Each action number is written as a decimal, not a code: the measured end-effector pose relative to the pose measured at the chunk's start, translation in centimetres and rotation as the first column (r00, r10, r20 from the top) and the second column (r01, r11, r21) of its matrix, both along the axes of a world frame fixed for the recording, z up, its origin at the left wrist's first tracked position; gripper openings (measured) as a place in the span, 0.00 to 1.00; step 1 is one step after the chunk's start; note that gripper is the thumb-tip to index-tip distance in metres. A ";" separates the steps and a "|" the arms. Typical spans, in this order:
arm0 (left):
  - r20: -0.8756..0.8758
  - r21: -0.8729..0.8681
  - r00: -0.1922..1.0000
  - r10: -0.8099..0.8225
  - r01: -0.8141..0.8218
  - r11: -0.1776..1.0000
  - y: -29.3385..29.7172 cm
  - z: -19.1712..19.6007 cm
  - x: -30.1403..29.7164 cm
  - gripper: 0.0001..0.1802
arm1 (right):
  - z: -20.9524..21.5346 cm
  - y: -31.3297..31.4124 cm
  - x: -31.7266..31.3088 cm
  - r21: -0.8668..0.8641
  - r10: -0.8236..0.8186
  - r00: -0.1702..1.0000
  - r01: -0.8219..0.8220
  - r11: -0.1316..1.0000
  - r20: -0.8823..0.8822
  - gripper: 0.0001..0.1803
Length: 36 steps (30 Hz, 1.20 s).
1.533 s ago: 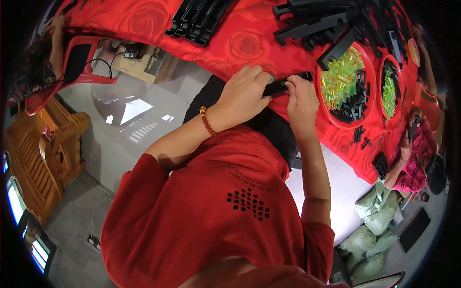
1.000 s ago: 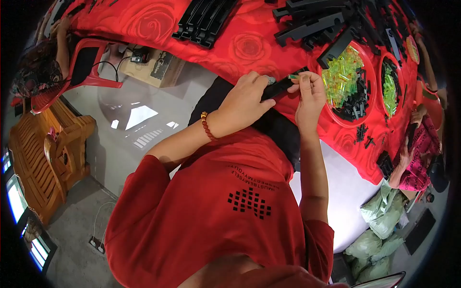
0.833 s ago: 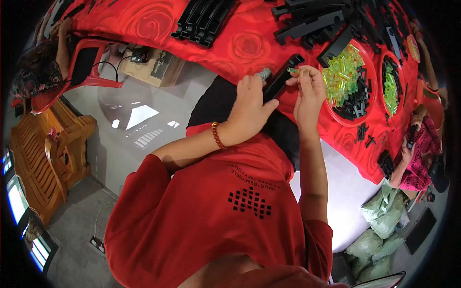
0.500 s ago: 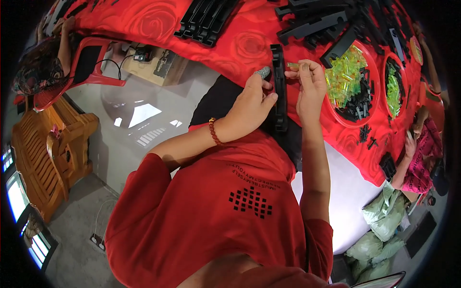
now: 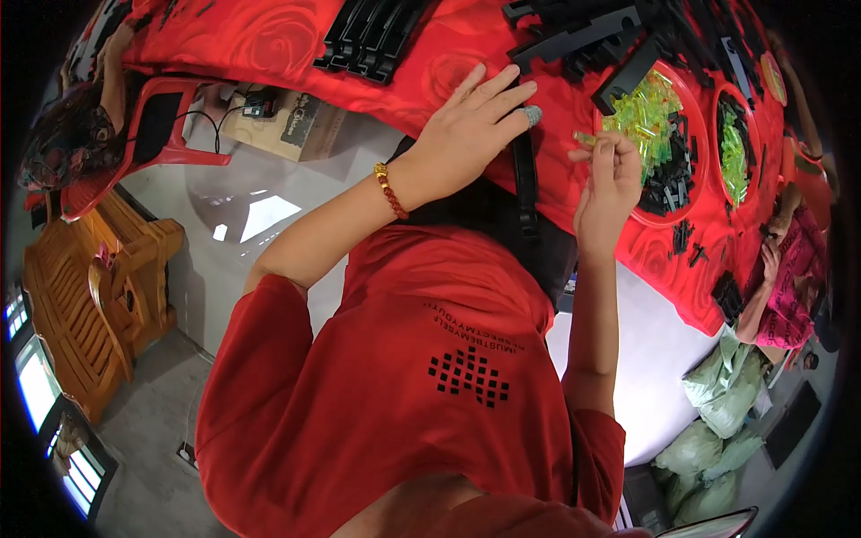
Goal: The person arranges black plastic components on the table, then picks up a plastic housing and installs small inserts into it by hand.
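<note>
A long black plastic bar lies across the table's near edge, with its upper part hidden under my left hand. My left hand is stretched over it, palm down and fingers spread; a grey wrap covers one fingertip. Just right of the bar, my right hand pinches a small yellowish clear tube between thumb and fingers. Beside that hand is a red tray holding yellow-green clear tubes and small black pieces.
Several black bars stand in a row at the back, and a loose pile lies farther right. A second red tray holds more tubes. A person in pink sits at the right; another person is at far left.
My left hand has moved up from beside the bar and opened over it. My right hand has shifted right, away from the bar, still pinching the tube.
</note>
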<state>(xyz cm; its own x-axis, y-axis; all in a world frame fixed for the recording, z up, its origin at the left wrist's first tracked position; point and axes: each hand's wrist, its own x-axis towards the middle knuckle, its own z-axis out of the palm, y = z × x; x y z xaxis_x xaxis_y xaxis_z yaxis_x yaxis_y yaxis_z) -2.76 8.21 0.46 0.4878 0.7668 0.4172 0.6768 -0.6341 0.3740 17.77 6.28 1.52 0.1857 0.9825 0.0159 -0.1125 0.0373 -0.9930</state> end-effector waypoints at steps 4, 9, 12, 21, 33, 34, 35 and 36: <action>-0.084 -0.037 0.996 -0.010 0.007 0.999 0.0 0.6 -0.4 0.23 | 0.5 -3.4 0.7 0.010 0.035 0.962 -0.039 0.999 0.272 0.06; -0.044 -0.086 0.998 -0.037 0.033 0.996 -0.5 -0.2 -1.7 0.21 | 0.5 -4.6 0.7 0.278 -0.115 0.573 -0.204 0.939 0.811 0.08; 0.049 -0.135 0.998 -0.045 0.051 0.990 -0.6 -0.1 -1.8 0.18 | -0.4 -4.7 0.3 0.264 -0.104 0.550 -0.221 0.939 0.829 0.10; 0.137 -0.165 0.988 -0.070 0.093 0.982 -0.3 -0.7 -2.0 0.18 | -1.8 -4.5 0.3 0.269 -0.119 0.444 -0.293 0.918 0.888 0.11; 0.215 -0.254 0.971 -0.104 0.158 0.954 0.3 -1.7 -2.2 0.21 | -2.4 -4.3 0.6 0.256 -0.116 0.366 -0.361 0.897 0.923 0.13; 0.232 -0.229 0.967 -0.103 0.157 0.961 0.3 -1.9 -2.2 0.19 | -2.3 -4.4 0.6 0.239 -0.107 0.349 -0.362 0.901 0.931 0.14; 0.249 -0.203 0.963 -0.103 0.156 0.967 0.4 -2.1 -2.1 0.18 | -2.3 -4.5 0.7 0.235 -0.103 0.350 -0.359 0.903 0.931 0.14; 0.249 -0.209 0.963 -0.107 0.161 0.965 0.4 -2.0 -2.1 0.18 | -2.2 -4.7 0.7 0.277 -0.146 0.361 -0.342 0.898 0.921 0.13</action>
<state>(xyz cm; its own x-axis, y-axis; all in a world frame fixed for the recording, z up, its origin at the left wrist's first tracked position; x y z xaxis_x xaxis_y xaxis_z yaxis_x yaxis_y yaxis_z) -4.88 8.63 -1.59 0.5021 0.7881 0.3560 0.4683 -0.5939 0.6543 18.51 1.57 -0.72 -0.2831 0.8485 0.4471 0.8078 0.4622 -0.3658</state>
